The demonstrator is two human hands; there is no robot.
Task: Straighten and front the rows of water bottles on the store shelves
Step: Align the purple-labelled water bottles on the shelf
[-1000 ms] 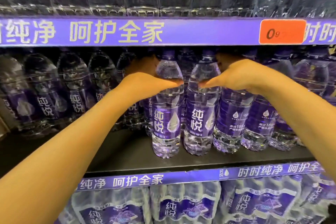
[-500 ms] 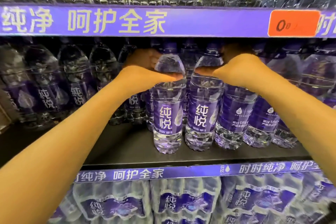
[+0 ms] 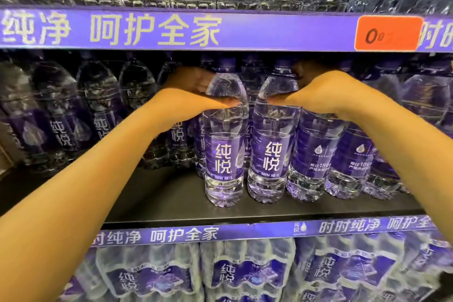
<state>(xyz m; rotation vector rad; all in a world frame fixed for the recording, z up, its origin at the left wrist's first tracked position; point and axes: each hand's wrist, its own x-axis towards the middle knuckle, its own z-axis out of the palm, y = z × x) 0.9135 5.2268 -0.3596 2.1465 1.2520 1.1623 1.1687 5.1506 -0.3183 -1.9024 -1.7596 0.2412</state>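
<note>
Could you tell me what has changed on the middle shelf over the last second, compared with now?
Very little. The left hand still grips the shoulder of the left front bottle and the right hand the right front bottle. Both bottles have come only slightly toward the shelf edge, labels facing out as before. Nothing was let go; the neighbouring bottles stayed put.

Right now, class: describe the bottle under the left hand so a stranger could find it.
Find the middle shelf. Two bottles stand forward, gripped by the hands. Yours is the left bottle, held by the left hand; bare shelf lies beside it.
</note>
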